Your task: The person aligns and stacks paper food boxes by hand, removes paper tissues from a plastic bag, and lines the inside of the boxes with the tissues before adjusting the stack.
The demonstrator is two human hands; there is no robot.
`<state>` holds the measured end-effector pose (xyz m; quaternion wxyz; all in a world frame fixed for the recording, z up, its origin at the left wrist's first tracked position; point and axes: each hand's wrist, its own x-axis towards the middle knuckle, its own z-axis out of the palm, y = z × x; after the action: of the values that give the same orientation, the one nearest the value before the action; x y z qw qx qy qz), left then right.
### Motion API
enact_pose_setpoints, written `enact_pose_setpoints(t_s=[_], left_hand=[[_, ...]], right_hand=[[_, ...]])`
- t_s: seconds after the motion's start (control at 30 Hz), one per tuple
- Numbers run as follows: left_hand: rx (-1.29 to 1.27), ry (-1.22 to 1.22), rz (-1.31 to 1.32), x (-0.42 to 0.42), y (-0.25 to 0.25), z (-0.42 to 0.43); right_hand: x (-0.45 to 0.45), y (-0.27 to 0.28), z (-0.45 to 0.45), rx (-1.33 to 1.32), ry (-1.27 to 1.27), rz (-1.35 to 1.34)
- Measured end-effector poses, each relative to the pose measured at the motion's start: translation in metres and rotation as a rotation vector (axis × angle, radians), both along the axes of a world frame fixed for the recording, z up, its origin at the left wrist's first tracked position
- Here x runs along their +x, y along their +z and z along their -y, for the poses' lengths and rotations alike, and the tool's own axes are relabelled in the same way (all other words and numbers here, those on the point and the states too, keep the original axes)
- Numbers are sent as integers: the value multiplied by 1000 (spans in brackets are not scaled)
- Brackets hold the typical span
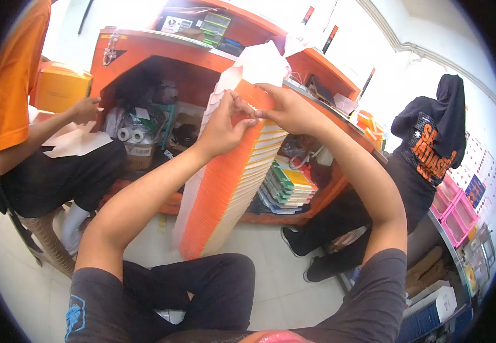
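A tall stack of folded orange and white card pieces [219, 188] rises from the floor in front of me, its layered edges showing on the right side. At its top, my left hand [229, 123] has thumb and fingers pinched at the near edge of an orange piece [252, 94]. From the right, my right hand [288, 108] pinches the same piece, its thumb close to my left thumb. What lies between the fingertips is too small to make out. White sheets [262, 63] stick up behind the hands.
On the left a seated person in orange [16, 86] handles white card near a yellow-orange box [62, 86]. A person in black [425, 137] stands at the right. Behind the stack is an orange workbench [145, 43], with stacked green and yellow pieces [291, 186] beneath.
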<state>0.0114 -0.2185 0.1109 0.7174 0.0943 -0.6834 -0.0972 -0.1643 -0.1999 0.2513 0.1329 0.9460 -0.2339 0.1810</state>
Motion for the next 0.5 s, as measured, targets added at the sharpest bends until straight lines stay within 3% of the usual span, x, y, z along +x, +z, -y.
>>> enact_pose_setpoints(t_s=[0.13,0.17,0.37,0.5], left_hand=[[18,-7,-11,1,1,-5],[10,-13,-4,2,1,-5],[-23,67,80,3,5,-5],[-12,124,79,6,5,-7]], right_hand=[[7,6,-7,94,-55,-70],[12,10,-26,113,-173,-111],[-4,7,-5,85,-75,-147],[-2,18,-8,171,-154,-229]])
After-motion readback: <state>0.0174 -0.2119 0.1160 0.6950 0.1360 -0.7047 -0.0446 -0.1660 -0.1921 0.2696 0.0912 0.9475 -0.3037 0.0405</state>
